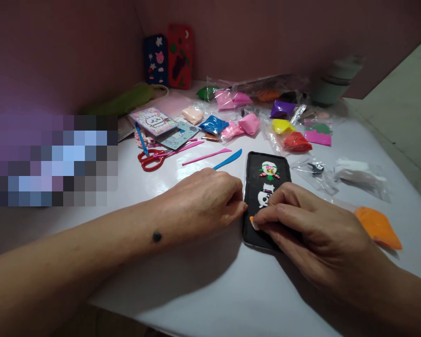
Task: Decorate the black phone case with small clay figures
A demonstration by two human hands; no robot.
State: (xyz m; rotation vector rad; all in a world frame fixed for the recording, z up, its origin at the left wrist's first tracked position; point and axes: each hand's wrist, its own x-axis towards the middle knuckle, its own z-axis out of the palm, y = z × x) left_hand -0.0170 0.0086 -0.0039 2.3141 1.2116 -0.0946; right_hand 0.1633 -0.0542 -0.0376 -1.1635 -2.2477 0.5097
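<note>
A black phone case (266,239) lies flat on the table, bearing a white clay figure with green and pink parts (269,170) and a white-and-black clay figure (263,200). My right hand (321,229) covers part of the case's right side. Its thumb and fingers pinch a small orange and white clay piece (253,223) against the case's lower left. My left hand (210,199) is closed beside the case, with curled fingers and a tip touching its left edge. Whatever is inside those fingers, if anything, is hidden.
Behind my left hand lie a blue modelling knife (228,159), a pink tool (206,157) and red-handled scissors (152,160). Several clay packets, such as an orange one (379,227) and a red one (297,142), spread across the table. Two decorated cases, blue (156,61) and red (180,56), lean on the wall.
</note>
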